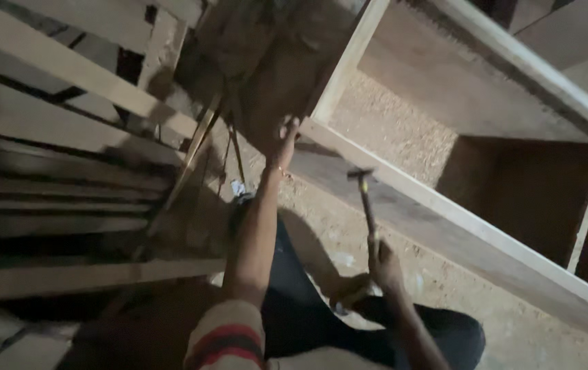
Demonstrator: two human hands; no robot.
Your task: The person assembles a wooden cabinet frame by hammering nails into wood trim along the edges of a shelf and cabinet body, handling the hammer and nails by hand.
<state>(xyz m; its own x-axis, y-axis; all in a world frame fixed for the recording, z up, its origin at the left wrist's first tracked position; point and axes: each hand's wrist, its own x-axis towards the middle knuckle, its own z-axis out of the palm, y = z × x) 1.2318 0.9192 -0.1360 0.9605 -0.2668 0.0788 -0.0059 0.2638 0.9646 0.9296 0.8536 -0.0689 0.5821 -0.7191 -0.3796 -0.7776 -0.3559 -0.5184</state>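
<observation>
Hammer (366, 202) is in the right hand (384, 264), fist wrapped low on the handle, head up and well above the knuckles, just short of the frame (403, 188). Steel head on a thin shaft: probably top-heavy, stiff, swings best gripped near the butt end as it is held now. Handle looks smooth; grip could slip if sweaty.

Left hand (281, 140) is stretched forward, fingers spread flat against a dark board (273, 75) at the frame's corner, pressing rather than gripping. Whether it pinches a nail cannot be told; the picture is too blurred there.

Frame is pale sawn timber, square-edged rails with darker panels set between, forming open box compartments to the right of the hammer. Looks rigid and heavy, likely needs lifting by the rails, not the thin panels. Edges raw, splinter risk.

Left of the left hand, a stack of rough slats (54, 185), grey and dusty. Floor (390, 130) beneath is gritty, sandy-looking, with sawdust.
</observation>
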